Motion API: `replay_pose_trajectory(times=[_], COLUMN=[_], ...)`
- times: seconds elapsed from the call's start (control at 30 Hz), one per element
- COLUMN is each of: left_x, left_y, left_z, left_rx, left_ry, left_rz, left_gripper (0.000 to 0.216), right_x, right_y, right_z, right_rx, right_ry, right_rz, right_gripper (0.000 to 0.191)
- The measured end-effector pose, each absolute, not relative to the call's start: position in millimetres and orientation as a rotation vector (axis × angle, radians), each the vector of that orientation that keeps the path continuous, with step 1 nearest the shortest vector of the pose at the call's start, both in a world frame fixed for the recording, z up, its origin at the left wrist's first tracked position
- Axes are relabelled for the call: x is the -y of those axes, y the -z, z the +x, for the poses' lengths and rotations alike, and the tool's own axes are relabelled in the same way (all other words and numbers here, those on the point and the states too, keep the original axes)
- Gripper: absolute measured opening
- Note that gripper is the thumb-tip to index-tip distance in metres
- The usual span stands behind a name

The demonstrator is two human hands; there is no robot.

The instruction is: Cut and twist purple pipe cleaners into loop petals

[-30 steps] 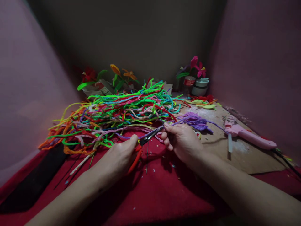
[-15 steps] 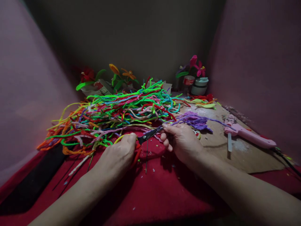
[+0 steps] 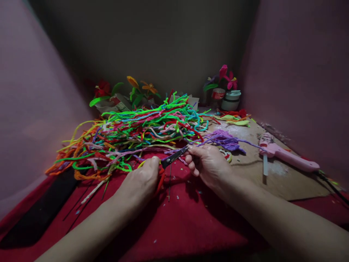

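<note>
My left hand (image 3: 145, 176) is closed around the red handles of a pair of scissors (image 3: 176, 156). Their dark blades point up and right, with the tips at the fingers of my right hand (image 3: 209, 163). That hand is closed in a pinch on a purple pipe cleaner (image 3: 251, 141), whose length runs right to the glue gun; the pinched end is mostly covered by the fingers. Just behind the right hand lies a bunch of purple pipe cleaners (image 3: 227, 141). A large heap of many-coloured pipe cleaners (image 3: 152, 123) spreads behind both hands.
A pink glue gun (image 3: 294, 158) lies on a cardboard sheet (image 3: 278, 185) at right. Pipe-cleaner flowers (image 3: 149, 87) and a lidded jar (image 3: 231, 100) stand along the back. Thin wires and small scraps lie on the red cloth (image 3: 174, 233). A black strip (image 3: 40, 211) is at left.
My left hand has shifted very slightly right with the scissors. The right hand keeps its pinch in nearly the same place beside the blade tips.
</note>
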State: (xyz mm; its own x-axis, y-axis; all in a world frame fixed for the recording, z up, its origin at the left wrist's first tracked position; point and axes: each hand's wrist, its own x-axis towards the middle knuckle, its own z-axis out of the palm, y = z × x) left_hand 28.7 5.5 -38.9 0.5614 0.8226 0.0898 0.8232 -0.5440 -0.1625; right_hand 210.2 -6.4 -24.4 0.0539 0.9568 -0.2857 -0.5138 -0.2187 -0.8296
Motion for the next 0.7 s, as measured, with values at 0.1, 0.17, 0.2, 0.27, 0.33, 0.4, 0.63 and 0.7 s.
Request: replay_pose_trajectory(times=[0.1, 0.17, 0.2, 0.27, 0.33, 0.4, 0.63, 0.7], left_x=[-3.4, -2.1, -1.5, -1.0, -1.3, -2.1, -1.7, -0.6], left_y=[34.5, 32.0, 31.2, 30.5, 31.8, 34.6, 37.2, 34.0], left_z=[31.8, 33.7, 34.4, 34.9, 34.3, 33.2, 34.4, 36.4], left_rx=[1.417, 1.428, 1.431, 1.436, 1.438, 1.425, 1.420, 1.432], left_ry=[-0.053, -0.091, -0.105, -0.130, -0.129, -0.098, -0.035, -0.067], left_rz=[-2.554, -2.533, -2.527, -2.514, -2.496, -2.497, -2.557, -2.546], left_gripper=[0.013, 0.016, 0.017, 0.018, 0.017, 0.015, 0.013, 0.016], right_x=[6.5, 6.4, 6.3, 6.4, 6.6, 6.8, 6.5, 7.1], right_y=[26.7, 28.2, 28.7, 29.1, 28.8, 28.0, 28.1, 29.9], right_z=[210.2, 210.1, 210.0, 209.4, 208.8, 208.7, 208.6, 206.4], right_rx=[0.572, 0.580, 0.585, 0.589, 0.580, 0.572, 0.620, 0.646], right_ry=[-1.513, -1.508, -1.503, -1.501, -1.501, -1.501, -1.441, -1.446], right_rz=[-1.058, -1.055, -1.054, -1.057, -1.063, -1.061, -1.082, -1.083], right_gripper=[0.024, 0.023, 0.022, 0.022, 0.022, 0.023, 0.024, 0.021])
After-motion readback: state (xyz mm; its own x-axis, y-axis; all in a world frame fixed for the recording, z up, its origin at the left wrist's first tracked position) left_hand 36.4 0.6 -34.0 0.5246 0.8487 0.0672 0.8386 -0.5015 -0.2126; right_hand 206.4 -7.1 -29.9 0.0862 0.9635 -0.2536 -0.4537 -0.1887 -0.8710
